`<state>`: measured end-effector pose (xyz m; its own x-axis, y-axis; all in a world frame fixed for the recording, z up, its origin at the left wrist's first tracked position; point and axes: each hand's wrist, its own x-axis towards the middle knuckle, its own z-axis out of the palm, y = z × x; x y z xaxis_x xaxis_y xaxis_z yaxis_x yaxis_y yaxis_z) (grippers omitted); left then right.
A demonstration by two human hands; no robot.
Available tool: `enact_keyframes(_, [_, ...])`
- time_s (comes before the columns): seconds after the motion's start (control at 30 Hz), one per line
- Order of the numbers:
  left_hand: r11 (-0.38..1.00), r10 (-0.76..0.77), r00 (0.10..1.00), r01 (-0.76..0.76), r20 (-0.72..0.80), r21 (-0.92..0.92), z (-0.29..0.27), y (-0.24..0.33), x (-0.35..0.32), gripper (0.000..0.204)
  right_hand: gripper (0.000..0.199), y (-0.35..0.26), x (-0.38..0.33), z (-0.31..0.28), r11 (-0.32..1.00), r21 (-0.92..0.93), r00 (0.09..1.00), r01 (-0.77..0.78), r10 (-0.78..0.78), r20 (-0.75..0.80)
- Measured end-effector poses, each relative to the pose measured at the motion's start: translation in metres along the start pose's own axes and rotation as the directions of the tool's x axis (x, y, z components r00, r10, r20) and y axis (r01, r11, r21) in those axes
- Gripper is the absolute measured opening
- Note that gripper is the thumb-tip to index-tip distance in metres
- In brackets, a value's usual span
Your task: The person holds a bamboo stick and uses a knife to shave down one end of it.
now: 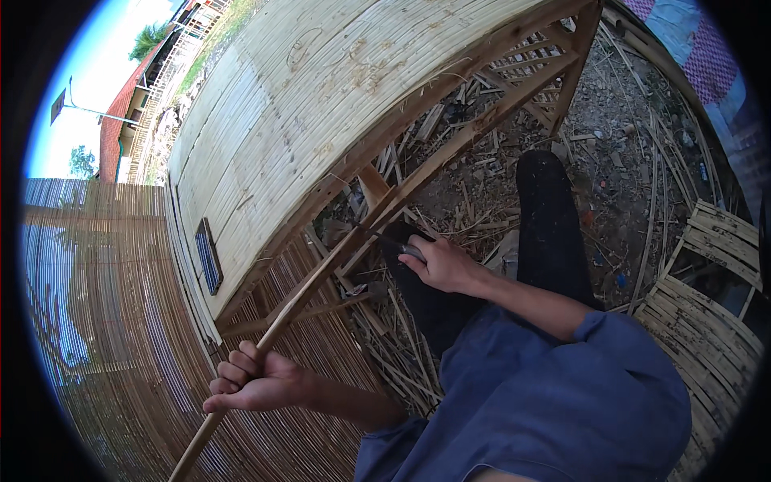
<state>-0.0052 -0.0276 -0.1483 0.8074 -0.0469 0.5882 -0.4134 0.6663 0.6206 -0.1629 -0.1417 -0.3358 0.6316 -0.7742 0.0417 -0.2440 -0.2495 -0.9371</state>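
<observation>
My left hand (255,381) is wrapped round a long, pale bamboo strip (302,297), which slants from the lower left up toward the table's lower rail. My right hand (440,265) is closed on the handle of a knife (391,241). Its dark blade points left and lies against or very near the upper part of the strip; I cannot tell whether it touches. Just beyond the strip stands a large table (265,120) with a bamboo-slat top.
A phone (209,255) lies at the table's left edge. A bamboo-slat screen (104,305) stands at the left. Bamboo scraps (474,213) litter the ground round my legs (550,225). A slatted bamboo seat (707,313) is at the right, with patterned cloth (711,72) beyond it.
</observation>
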Motion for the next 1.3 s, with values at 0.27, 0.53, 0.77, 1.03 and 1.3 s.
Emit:
enact_keyframes(0.27, [0.997,-0.063,0.997,0.065,-0.05,0.031,-0.005,-0.007,0.013,0.047,0.037,-0.003,0.001,0.007,1.0,-0.013,1.0,-0.016,0.016,-0.007])
enact_keyframes(0.53, [0.997,-0.075,0.994,0.076,-0.077,0.008,-0.011,-0.008,0.011,0.048,0.037,-0.011,0.0,0.005,0.988,-0.092,0.992,0.121,-0.117,0.038])
enact_keyframes(0.77, [0.995,-0.079,0.991,0.085,-0.107,0.044,-0.013,-0.009,0.012,0.048,0.036,-0.013,-0.001,0.005,0.999,-0.04,0.997,0.003,0.0,0.071])
enact_keyframes(1.03, [0.998,-0.05,0.99,0.043,-0.132,-0.053,-0.011,-0.007,-0.001,0.046,0.038,-0.017,0.007,-0.006,0.986,-0.145,0.992,0.078,-0.061,0.115])
enact_keyframes(1.3, [1.0,-0.004,0.992,0.007,-0.127,0.025,-0.011,-0.004,-0.002,0.046,0.035,0.002,0.009,-0.009,0.979,-0.196,0.995,0.063,-0.046,0.087])
